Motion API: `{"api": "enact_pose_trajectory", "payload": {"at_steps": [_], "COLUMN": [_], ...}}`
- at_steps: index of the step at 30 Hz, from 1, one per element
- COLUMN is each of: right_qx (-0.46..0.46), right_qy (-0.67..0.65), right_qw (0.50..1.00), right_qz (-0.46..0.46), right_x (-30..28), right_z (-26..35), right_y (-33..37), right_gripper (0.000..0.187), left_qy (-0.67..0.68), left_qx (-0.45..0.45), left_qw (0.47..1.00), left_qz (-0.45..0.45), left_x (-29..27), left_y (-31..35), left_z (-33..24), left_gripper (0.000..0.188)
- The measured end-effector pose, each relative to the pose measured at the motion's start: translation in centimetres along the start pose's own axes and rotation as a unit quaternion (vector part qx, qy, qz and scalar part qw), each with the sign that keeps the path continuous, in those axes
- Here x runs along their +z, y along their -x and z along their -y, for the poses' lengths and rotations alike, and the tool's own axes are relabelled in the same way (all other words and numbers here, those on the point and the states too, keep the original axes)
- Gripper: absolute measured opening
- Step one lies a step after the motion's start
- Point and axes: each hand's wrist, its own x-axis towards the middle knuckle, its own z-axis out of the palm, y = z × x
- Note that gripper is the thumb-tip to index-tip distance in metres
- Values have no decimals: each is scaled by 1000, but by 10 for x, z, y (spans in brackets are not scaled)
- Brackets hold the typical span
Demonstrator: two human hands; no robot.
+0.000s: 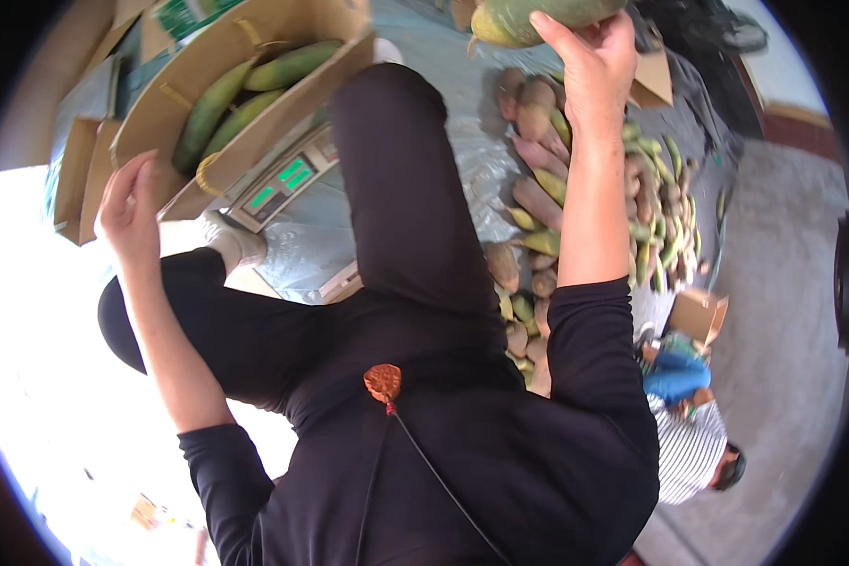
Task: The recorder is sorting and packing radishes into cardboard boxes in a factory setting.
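My right hand (594, 66) is raised at the top of the view, its thumb and fingers wrapped round a large green radish (507, 23). A thin root tail hangs from the radish's paler end, and its top is cut off by the frame's edge. At the left, my left hand (130, 212) hangs beside a cardboard box (274, 123) with its fingers loosely bent and nothing visible in them. Several long green radishes (291, 66) lie inside that box, which has yellow rope handles. Under the box is a scale (288, 179) with lit green displays.
Right of my legs lies a heap of green and pinkish-brown radishes (538, 198), with a second heap (660, 208) farther right. Clear plastic sheeting (486, 160) covers part of the floor. A person in a striped top (690, 451) is at lower right, near a small open carton (698, 314).
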Motion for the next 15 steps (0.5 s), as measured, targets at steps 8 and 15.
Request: {"api": "enact_pose_trajectory", "payload": {"at_steps": [8,15], "right_qx": [331,546], "right_qy": [91,-152], "right_qw": [871,580], "right_qz": [-351,-585], "right_x": [-173,-252], "right_z": [-86,-188], "right_y": [148,313], "right_gripper": [46,47], "left_qy": [14,-63], "left_qx": [24,31], "left_qw": [1000,997], "left_qz": [11,26], "left_x": [12,-3], "left_y": [1,0], "left_z": [13,10], "left_gripper": [15,14]}}
